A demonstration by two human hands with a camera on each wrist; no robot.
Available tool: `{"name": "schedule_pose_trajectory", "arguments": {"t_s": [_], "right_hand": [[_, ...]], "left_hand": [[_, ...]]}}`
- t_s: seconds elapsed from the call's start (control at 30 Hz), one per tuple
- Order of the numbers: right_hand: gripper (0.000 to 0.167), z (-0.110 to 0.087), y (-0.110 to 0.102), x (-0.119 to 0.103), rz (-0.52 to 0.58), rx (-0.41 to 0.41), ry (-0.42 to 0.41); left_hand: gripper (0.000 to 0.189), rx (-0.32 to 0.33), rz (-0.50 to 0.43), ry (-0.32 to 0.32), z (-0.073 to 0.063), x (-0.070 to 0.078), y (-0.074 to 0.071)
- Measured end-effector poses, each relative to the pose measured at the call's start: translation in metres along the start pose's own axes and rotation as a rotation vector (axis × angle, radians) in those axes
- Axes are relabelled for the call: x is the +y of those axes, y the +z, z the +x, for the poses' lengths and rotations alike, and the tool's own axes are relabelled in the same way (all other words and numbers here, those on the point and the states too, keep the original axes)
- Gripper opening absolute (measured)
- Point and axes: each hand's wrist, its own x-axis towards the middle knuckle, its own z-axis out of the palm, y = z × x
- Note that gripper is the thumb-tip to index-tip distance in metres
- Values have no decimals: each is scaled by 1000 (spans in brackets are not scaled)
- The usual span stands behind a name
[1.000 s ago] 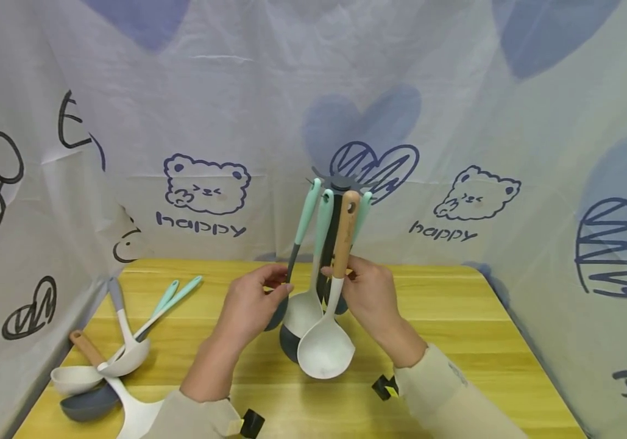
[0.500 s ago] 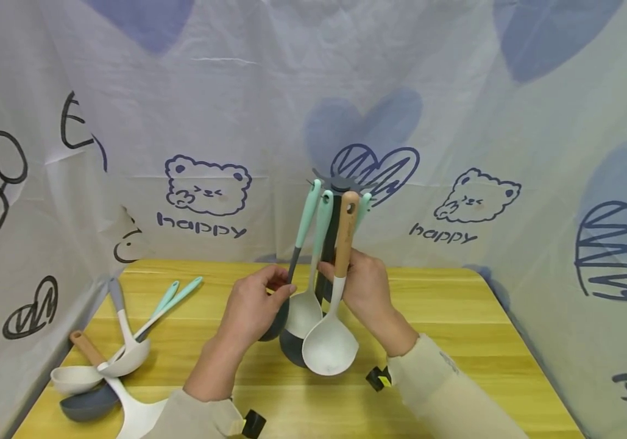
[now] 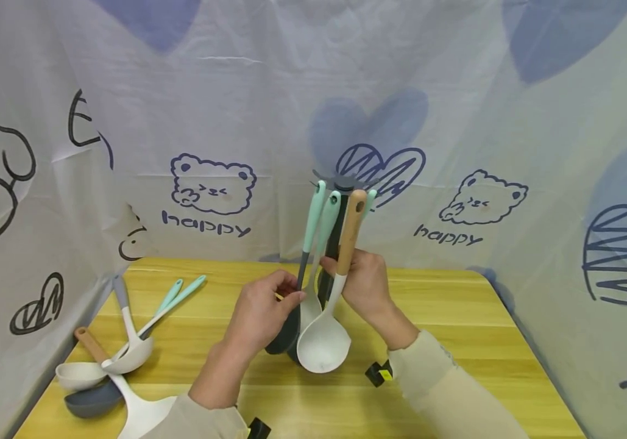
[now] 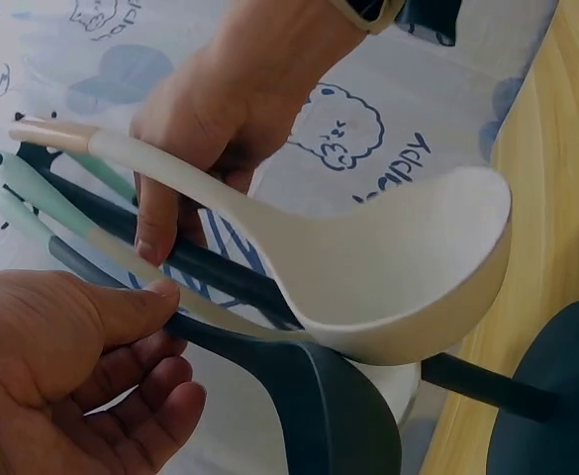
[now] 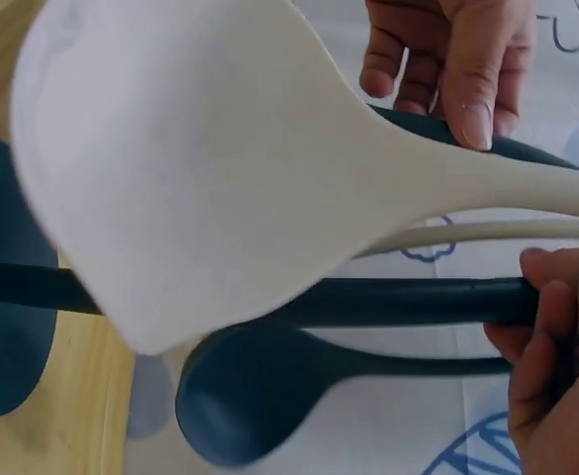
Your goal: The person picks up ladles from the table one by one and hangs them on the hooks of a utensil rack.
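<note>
I have the left grip [image 3: 264, 311] pinching the neck of the green-handled dark ladle [image 4: 343, 421], at about eight o'clock from the dark stand [image 5: 408, 303] by the head view; the right grip [image 3: 365, 283] is curled around the stand's post at five o'clock. At six o'clock, the wood-handled white ladle [image 3: 324, 347] overlaps the green-handled white ladle [image 3: 331, 213] behind it. With everything so crowded, I judge that swinging the dark one sideways could knock a neighbour loose, and slackening on the post could let the stand tip. Farther out, toward eight o'clock, a utensil pile [image 3: 136, 355] lies on the desk [image 3: 439, 378].
</note>
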Motion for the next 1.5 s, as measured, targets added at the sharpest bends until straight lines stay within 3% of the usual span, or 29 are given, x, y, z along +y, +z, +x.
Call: {"name": "schedule_pose_trajectory", "arguments": {"t_s": [0.2,0.4,0.6,0.73,0.9,1.03,1.13,1.2,1.33,1.5], "right_hand": [[14,8,-15,8,169,-183,95],[9,18,-29,24,278,-349,78],[6,29,-34,35,400,-467,70],[6,32,-34,37,427,-501,92],[8,31,-35,39,394,-491,107],[16,24,-41,37,356,-449,240],[26,16,-48,33,449,-341,355],[32,10,-53,29,545,-222,376],[28,1,-64,19,679,-25,284],[13,-3,-70,7,632,-5,207]], "left_hand": [[11,-3,18,-19,-6,7,0],[11,-1,41,-20,-12,14,1],[11,7,52,-24,-14,17,5],[11,3,57,-29,-12,16,8],[11,0,49,-32,-11,17,10],[11,-7,31,-32,-11,16,12],[11,0,27,-30,-11,14,13],[11,11,31,-23,-11,14,13],[11,24,40,-14,-8,14,14],[11,17,49,-26,-6,14,16]]}}
